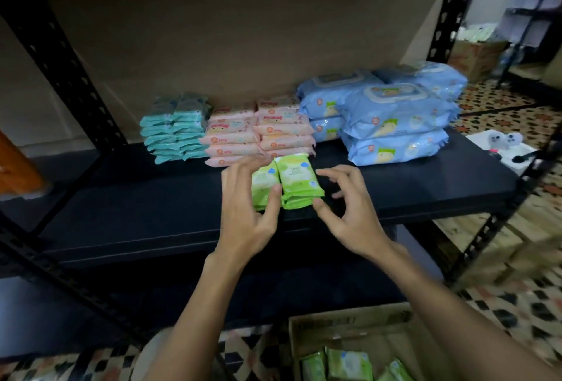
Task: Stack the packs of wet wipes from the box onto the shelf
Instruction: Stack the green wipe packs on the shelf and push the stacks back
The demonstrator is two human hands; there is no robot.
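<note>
Two short stacks of green wet-wipe packs (299, 181) sit side by side on the black shelf (152, 207), in front of the pink packs. My left hand (246, 201) lies over the left green stack, with its fingers spread along the far left side and its thumb resting on top near the seam between the stacks. My right hand (346, 198) hovers just right of the right green stack with loosely curled fingers, holding nothing. A cardboard box (349, 326) on the floor at the bottom right contains more green packs (348, 364).
At the back of the shelf are stacks of teal packs (175, 129), pink packs (258, 131) and large blue packs (392, 116). Black perforated uprights (70, 70) frame the shelf. A white tray (501, 149) and patterned floor tiles lie to the right.
</note>
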